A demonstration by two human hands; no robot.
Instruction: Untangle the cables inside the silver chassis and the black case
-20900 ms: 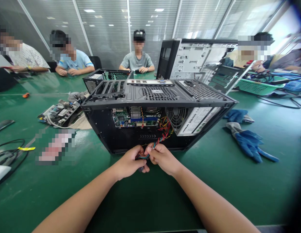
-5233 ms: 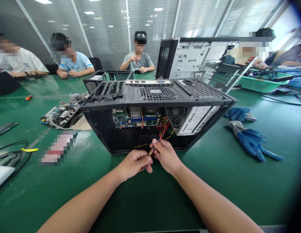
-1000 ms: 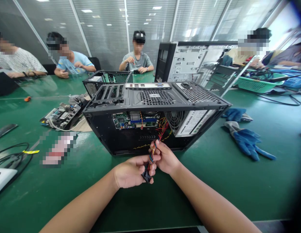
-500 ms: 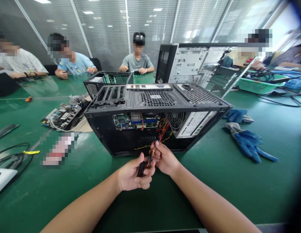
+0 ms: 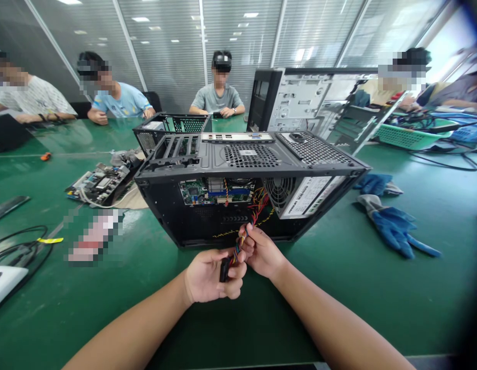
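An open black computer case (image 5: 246, 154) lies on its side on the green table (image 5: 338, 298), showing a motherboard (image 5: 215, 189) and a power supply (image 5: 303, 192). A bundle of coloured wires (image 5: 255, 208) runs out of the case toward me. My left hand (image 5: 209, 277) is closed round the black connector (image 5: 224, 269) at the end of the bundle. My right hand (image 5: 261, 251) pinches the wires just above the connector, in front of the case opening.
Blue work gloves (image 5: 392, 226) lie to the right. A loose circuit board (image 5: 97, 182) and black cables (image 5: 18, 249) lie to the left. A second open case (image 5: 319, 97) stands behind, with a green basket (image 5: 405, 136) beyond. Other people sit along the far side.
In the last second my left hand turned the black connector from under its fingers to upright between thumb and fingers. My right hand stayed pinched on the wires. The case has not moved.
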